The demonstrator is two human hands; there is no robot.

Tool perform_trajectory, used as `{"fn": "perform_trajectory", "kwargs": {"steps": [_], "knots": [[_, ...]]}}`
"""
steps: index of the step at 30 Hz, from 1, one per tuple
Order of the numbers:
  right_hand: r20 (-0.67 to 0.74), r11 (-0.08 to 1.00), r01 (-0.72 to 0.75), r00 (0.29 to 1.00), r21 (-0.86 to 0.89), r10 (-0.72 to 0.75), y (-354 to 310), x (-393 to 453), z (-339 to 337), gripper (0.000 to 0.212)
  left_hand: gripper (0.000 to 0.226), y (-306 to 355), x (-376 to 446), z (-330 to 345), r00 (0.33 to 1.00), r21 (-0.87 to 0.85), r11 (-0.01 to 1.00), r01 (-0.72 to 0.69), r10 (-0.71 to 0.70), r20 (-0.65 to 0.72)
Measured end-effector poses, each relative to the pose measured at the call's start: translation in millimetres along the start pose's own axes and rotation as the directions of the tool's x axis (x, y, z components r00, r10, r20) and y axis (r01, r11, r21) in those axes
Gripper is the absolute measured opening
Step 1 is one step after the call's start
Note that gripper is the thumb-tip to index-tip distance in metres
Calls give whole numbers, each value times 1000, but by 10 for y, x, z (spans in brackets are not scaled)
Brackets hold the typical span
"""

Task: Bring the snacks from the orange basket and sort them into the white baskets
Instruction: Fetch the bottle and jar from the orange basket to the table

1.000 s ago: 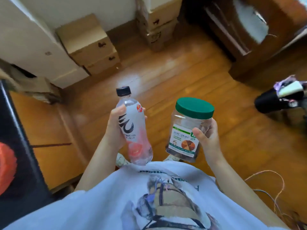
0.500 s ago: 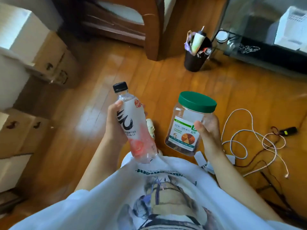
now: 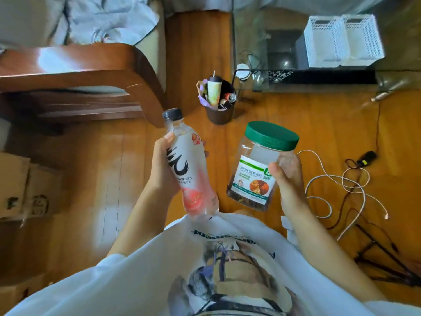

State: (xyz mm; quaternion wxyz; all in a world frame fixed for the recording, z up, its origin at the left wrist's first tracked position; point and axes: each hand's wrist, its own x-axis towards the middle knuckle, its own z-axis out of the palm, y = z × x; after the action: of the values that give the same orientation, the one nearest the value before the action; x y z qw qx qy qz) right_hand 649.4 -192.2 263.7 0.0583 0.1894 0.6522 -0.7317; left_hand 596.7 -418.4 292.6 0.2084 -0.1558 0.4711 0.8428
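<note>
My left hand [image 3: 163,169] grips a clear drink bottle [image 3: 190,165] with a black cap and a pink label, tilted in front of my chest. My right hand [image 3: 288,179] holds a clear plastic jar [image 3: 257,172] with a green lid and a nut-mix label, thumb on its front. Two white lattice baskets [image 3: 341,41] stand side by side on a glass table [image 3: 319,80] at the upper right, well beyond both hands. The orange basket is not in view.
A dark bin [image 3: 219,103] full of rubbish stands on the wood floor ahead. A wooden sofa frame [image 3: 91,71] fills the upper left. Cardboard boxes [image 3: 25,185] sit at the left. White and dark cables [image 3: 337,188] lie looped on the floor at the right.
The view has swung right: the boxes slid off to the left, the bin came to the centre, and the glass table with both white baskets came into sight. Both hands keep their holds.
</note>
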Motion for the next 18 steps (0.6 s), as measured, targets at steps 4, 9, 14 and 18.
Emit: {"fn": "perform_trajectory", "kwargs": {"steps": [4,9,14,18], "knots": [[-155,998,-2,988,61,12,-24,310,-154,72,47,150,516,230,996,81,993,81,-83,28],[-240,997,10,971,77,9,-119,673,-435,69,37,122,1045,551,984,182,975,128,-149,103],[-302,994,48,953,100,-16,-335,1367,-982,67,39,87,1797,1185,971,179,970,162,-189,144],[-328,994,62,944,94,-28,-715,1999,-1529,70,37,113,2427,1907,981,204,973,108,-138,138]]}}
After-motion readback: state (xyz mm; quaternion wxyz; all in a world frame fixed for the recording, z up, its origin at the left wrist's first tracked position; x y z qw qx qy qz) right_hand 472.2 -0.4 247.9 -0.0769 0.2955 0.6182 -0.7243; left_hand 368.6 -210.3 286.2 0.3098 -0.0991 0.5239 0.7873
